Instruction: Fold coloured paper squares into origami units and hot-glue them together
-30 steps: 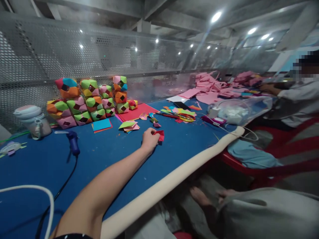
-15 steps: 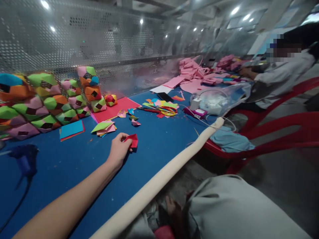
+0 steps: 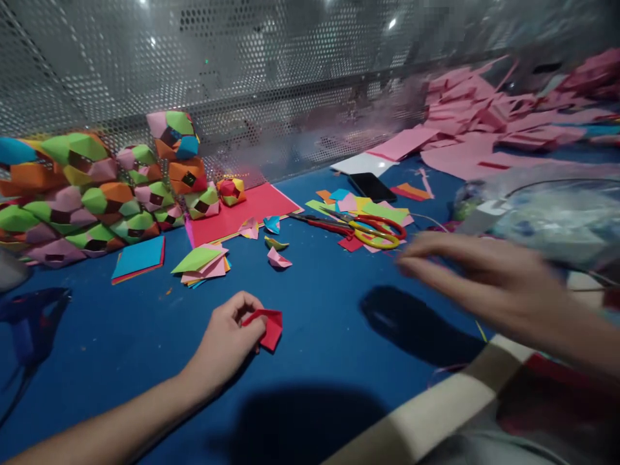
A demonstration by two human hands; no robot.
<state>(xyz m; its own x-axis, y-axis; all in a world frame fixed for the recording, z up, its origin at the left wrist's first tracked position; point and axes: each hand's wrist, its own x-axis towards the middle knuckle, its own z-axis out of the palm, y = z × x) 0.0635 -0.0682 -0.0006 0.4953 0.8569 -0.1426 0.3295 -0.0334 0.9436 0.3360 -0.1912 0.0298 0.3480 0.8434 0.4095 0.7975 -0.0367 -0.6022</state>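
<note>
My left hand [image 3: 232, 336] is closed on a folded piece of red paper [image 3: 274, 330], pinched between thumb and fingers just above the blue table [image 3: 320, 303]. My right hand [image 3: 489, 278] hovers over the table's right side, blurred by motion. Its fingers reach forward, loosely apart, with nothing visible in them. Just beyond its fingertips lie scissors with yellow and red handles [image 3: 375, 236], on scattered coloured paper pieces. Small folded papers, among them a pink one [image 3: 279, 258], rest behind my left hand. A fanned stack of coloured papers [image 3: 201, 261] sits to their left.
Folded paper modules [image 3: 101, 200] are stacked at the left back, against a perforated metal panel [image 3: 271, 97]. A blue glue gun [image 3: 31, 323] and a blue-topped paper stack [image 3: 139, 258] lie on the left. A phone [image 3: 372, 187], pink paper heap [image 3: 475, 103] and clear plastic bag [image 3: 557, 206] occupy the right.
My view has swung left and down toward the table. My right hand has come into view from the right. My left hand still holds the red paper; the seated person is out of clear sight.
</note>
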